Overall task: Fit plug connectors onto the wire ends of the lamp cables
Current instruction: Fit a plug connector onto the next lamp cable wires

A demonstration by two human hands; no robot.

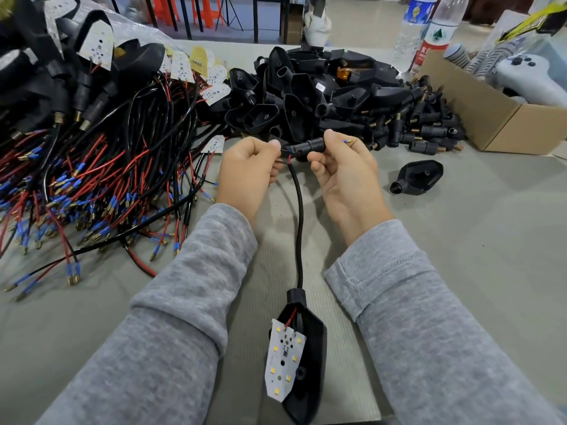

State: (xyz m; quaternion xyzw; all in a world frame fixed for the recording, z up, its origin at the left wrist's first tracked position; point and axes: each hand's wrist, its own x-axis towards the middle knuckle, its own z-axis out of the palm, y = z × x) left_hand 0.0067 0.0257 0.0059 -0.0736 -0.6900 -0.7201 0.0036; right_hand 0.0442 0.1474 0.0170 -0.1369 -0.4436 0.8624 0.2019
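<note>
Grey matting covers the desk (460, 240), and beyond its far edge are a bare floor, orange stools and dark furniture legs. Both hands are raised over the middle of the desk, close together. The left hand (245, 173) is closed, pinching the thin red and black wire ends (283, 161) where they leave the black cable (299, 210). The right hand (343, 176) is closed on a black ribbed plug connector (308, 146), held level between thumb and fingers, its near end meeting the wires at the left fingertips. A blue-sleeved wire tip (346, 141) pokes out past the right fingers. The cable hangs from the hands towards the person and runs into a black lamp housing (310, 357) lying on the desk between the grey sleeves, with a white LED board (282, 360) resting on it.

To the left lies a big tangle of red and black cables (92, 179) with blue-sleeved ends and more LED boards. Behind the hands sits a heap of empty black housings (306, 96), and to its right a pile of plug connectors (423, 127). One single housing (417, 177) lies apart on the right. A cardboard box (503, 124) and two water bottles (426, 32) stand at the far right.
</note>
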